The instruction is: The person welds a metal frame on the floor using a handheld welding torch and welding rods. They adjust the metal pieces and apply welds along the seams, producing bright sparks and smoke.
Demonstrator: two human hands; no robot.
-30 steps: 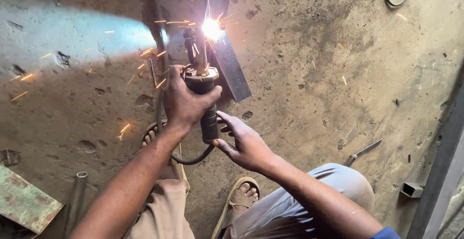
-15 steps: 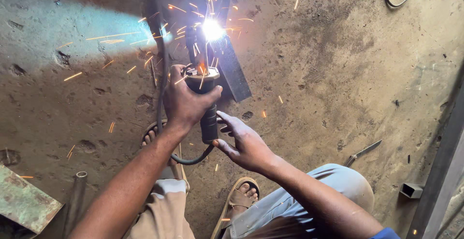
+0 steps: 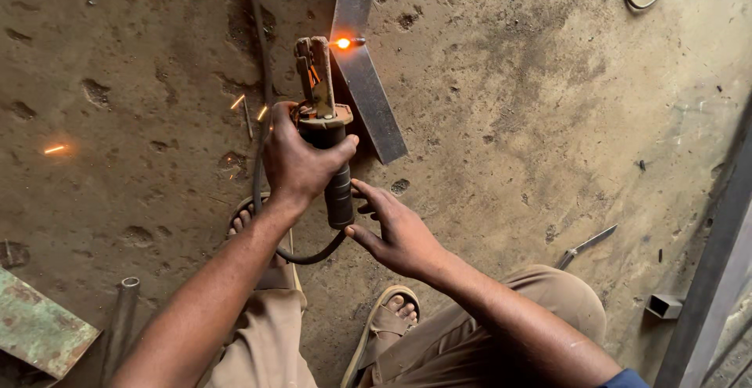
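Glowing orange, electrode tip (image 3: 342, 43) juts from worn holder (image 3: 323, 114).

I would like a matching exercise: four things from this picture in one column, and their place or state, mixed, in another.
Things:
1. left hand
2. right hand
3. electrode tip
4. green plate

Place or state:
A. glows orange over the metal strip
B. open, touching the handle's lower end
C. lies at the bottom left on the floor
D. grips the electrode holder

Pairs: 1-D, 2-B, 3-A, 4-C
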